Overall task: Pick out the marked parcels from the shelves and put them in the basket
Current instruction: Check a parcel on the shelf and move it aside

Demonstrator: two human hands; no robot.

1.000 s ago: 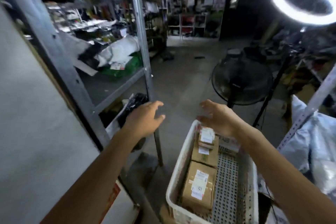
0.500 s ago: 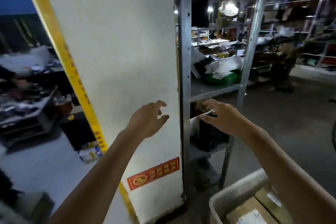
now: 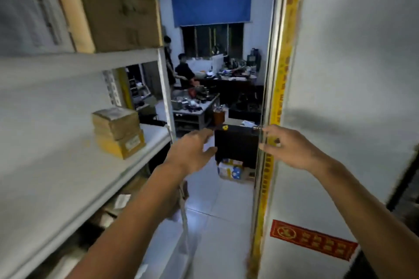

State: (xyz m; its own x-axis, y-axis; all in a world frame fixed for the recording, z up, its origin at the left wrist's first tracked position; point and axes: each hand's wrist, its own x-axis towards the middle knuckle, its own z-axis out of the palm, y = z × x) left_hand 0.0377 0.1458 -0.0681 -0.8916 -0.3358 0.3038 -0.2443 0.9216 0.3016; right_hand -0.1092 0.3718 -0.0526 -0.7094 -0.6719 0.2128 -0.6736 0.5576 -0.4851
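We hold our left grip [image 3: 192,152] spread and right grip [image 3: 289,147] loosely curled, both empty; two stacked parcels [image 3: 118,131] near the shelf's [image 3: 68,170] right edge.

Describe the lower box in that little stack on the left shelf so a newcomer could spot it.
Find the white shelving unit on the left and the board below the one carrying the big cardboard carton. Near its right end two small boxes are stacked. The lower box is the yellower one, with a pale label on its side, under the browner upper box.
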